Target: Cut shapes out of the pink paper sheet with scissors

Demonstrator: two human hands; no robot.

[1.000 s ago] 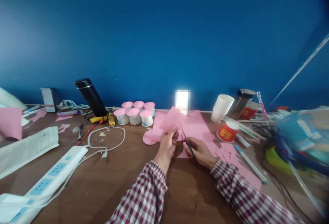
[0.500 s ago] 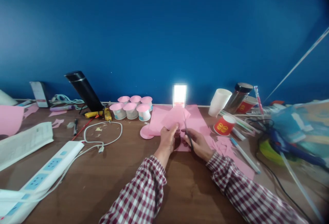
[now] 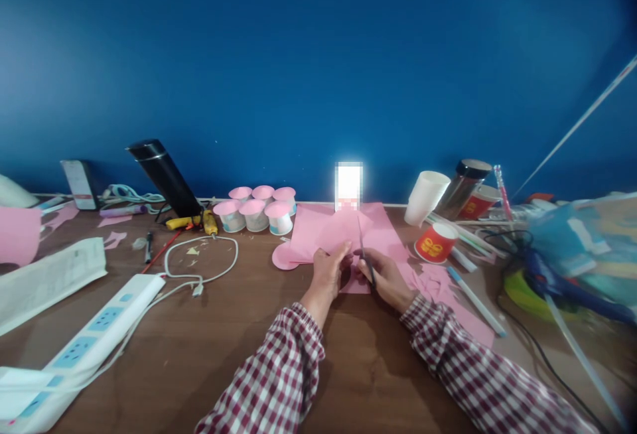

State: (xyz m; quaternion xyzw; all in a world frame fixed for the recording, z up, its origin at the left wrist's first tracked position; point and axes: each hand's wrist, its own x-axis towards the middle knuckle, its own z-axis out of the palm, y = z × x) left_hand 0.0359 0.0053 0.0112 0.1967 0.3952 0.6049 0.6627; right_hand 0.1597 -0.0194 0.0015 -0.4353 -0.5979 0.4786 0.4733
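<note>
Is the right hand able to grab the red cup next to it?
Probably not straight away: the right hand is shut on scissors. The red cup stands close to its right, nothing between.

Over the last second the left hand (image 3: pixel 328 273) sank from its raised position, bringing the small folded piece of pink paper (image 3: pixel 343 229) down until it lay close over the large pink paper sheet (image 3: pixel 383 231) on the brown wooden table (image 3: pixel 239 341). The right hand (image 3: pixel 385 279) drew in beside it, and the black-handled scissors (image 3: pixel 365 255) swung from a slanted line to nearly upright, their blades running up into the folded piece. The two hands ended closer together than a second before, almost touching.
</note>
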